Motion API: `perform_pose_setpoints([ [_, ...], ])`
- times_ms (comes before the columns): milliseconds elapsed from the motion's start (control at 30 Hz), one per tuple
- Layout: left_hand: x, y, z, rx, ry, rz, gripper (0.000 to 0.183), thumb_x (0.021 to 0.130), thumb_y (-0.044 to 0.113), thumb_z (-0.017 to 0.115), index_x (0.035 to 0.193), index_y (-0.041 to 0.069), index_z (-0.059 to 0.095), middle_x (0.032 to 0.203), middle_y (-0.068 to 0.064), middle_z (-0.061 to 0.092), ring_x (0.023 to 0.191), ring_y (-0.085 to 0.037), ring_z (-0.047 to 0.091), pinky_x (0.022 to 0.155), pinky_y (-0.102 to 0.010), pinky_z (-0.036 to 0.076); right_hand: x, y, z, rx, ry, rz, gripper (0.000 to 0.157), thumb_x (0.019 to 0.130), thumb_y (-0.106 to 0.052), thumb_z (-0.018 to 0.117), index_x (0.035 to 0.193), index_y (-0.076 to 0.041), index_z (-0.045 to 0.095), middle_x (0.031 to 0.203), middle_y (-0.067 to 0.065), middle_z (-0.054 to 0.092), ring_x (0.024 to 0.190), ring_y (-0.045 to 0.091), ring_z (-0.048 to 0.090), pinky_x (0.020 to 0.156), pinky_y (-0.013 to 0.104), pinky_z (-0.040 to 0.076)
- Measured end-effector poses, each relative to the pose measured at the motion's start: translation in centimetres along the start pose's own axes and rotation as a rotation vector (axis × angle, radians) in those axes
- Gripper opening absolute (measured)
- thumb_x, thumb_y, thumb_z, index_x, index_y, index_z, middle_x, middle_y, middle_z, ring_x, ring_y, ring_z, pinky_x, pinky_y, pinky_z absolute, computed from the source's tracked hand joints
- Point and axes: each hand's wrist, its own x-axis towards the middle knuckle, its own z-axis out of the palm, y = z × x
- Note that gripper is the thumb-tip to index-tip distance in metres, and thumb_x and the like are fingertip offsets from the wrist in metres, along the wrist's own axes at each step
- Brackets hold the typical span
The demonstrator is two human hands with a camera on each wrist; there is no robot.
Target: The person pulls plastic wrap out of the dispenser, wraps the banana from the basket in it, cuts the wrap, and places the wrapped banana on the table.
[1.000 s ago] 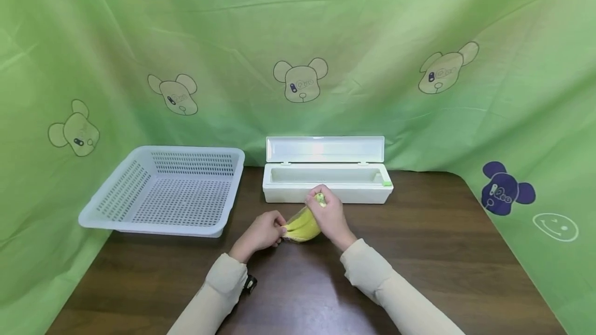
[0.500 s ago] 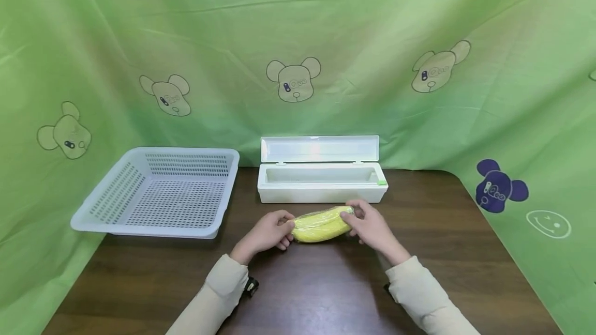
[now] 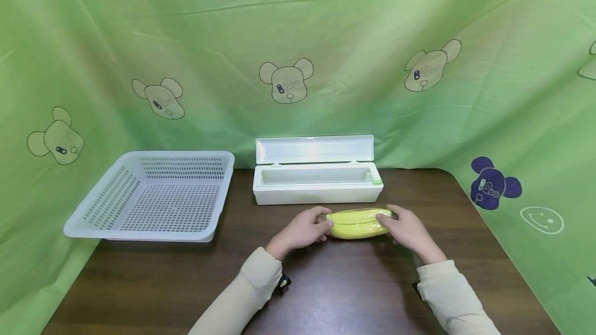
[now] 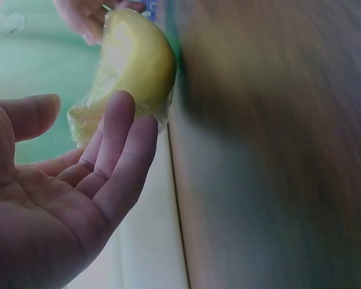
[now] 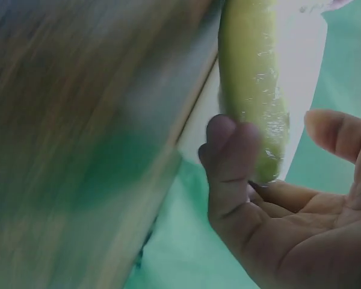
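A yellow banana (image 3: 356, 224) wrapped in shiny clear film lies crosswise between my two hands, close over the brown table. My left hand (image 3: 303, 229) has its thumb and fingertips at the banana's left end. At the other end, the right hand (image 3: 410, 229) holds the fruit with its thumb on top. From the left wrist, the left fingers (image 4: 117, 156) reach up along the wrapped tip, with the thumb spread to the side. In the right wrist view, curled fingers (image 5: 234, 162) overlap the near end of the banana (image 5: 249, 66).
Behind the hands stands a long white box (image 3: 316, 195) with its lid (image 3: 314, 150) raised and a small green slider (image 3: 377, 182) at its right end. A white perforated basket (image 3: 149, 234) sits at the left. Green printed cloth (image 3: 209, 30) hangs around the table.
The banana has turned from tilted to nearly level and moved right with both hands. My right hand has shifted from gripping its upper end to holding the right end.
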Motion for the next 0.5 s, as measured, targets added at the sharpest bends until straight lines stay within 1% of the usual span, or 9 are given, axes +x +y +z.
perform_pose_setpoints([
  [67,0.2,0.4,0.5,-0.001,-0.011,0.007,0.050,0.103,0.021,0.061,0.145,-0.001,0.048,0.087,0.000,0.067,0.071,-0.015,0.066,0.056,-0.029,0.053,0.0,0.4,-0.4,0.001,-0.015,0.024,0.073,0.104,-0.033,0.055,0.144,0.023,0.030,0.100,0.026,0.065,0.077,0.027,0.066,0.062,0.038,0.058],
  [167,0.2,0.6,0.9,0.000,-0.013,0.006,0.054,0.102,0.021,0.062,0.149,0.002,0.044,0.088,0.000,0.066,0.072,-0.017,0.067,0.053,-0.029,0.051,0.0,0.8,-0.8,0.013,-0.033,0.046,0.076,0.104,-0.034,0.054,0.145,0.024,0.026,0.118,0.038,0.058,0.087,0.031,0.067,0.065,0.039,0.059],
  [300,0.0,0.6,1.1,0.017,-0.011,0.009,0.059,0.101,0.020,0.062,0.153,0.005,0.038,0.093,-0.006,0.069,0.074,-0.019,0.068,0.055,-0.029,0.052,-0.1,1.3,-1.2,-0.003,-0.039,0.060,0.076,0.104,-0.035,0.052,0.146,0.023,0.024,0.133,0.044,0.047,0.095,0.038,0.067,0.068,0.040,0.060],
  [333,-0.1,0.5,1.0,0.023,-0.009,0.011,0.060,0.101,0.020,0.062,0.154,0.006,0.037,0.093,-0.007,0.069,0.074,-0.020,0.068,0.057,-0.029,0.052,-0.1,1.4,-1.3,-0.019,-0.037,0.062,0.076,0.104,-0.035,0.051,0.146,0.023,0.024,0.134,0.045,0.045,0.096,0.039,0.067,0.071,0.042,0.059],
  [400,-0.5,0.4,0.8,0.047,0.004,0.020,0.060,0.101,0.021,0.062,0.154,0.006,0.037,0.095,-0.005,0.069,0.075,-0.018,0.068,0.062,-0.029,0.053,-0.2,1.5,-1.4,-0.068,-0.027,0.058,0.077,0.104,-0.036,0.051,0.146,0.023,0.025,0.137,0.045,0.042,0.108,0.047,0.062,0.083,0.050,0.057],
  [433,-0.7,0.4,0.6,0.062,0.014,0.026,0.060,0.101,0.021,0.062,0.154,0.007,0.037,0.095,-0.004,0.069,0.075,-0.017,0.067,0.065,-0.030,0.053,-0.2,1.6,-1.5,-0.094,-0.022,0.054,0.078,0.104,-0.037,0.051,0.145,0.024,0.025,0.138,0.046,0.041,0.113,0.050,0.058,0.089,0.054,0.053],
  [500,-1.4,0.3,0.0,0.126,0.043,0.038,0.059,0.102,0.023,0.062,0.154,0.008,0.038,0.097,0.000,0.068,0.079,-0.013,0.066,0.072,-0.031,0.053,-0.3,1.6,-1.4,-0.161,-0.005,0.036,0.079,0.104,-0.038,0.051,0.144,0.024,0.026,0.139,0.046,0.039,0.122,0.056,0.049,0.098,0.062,0.044],
])
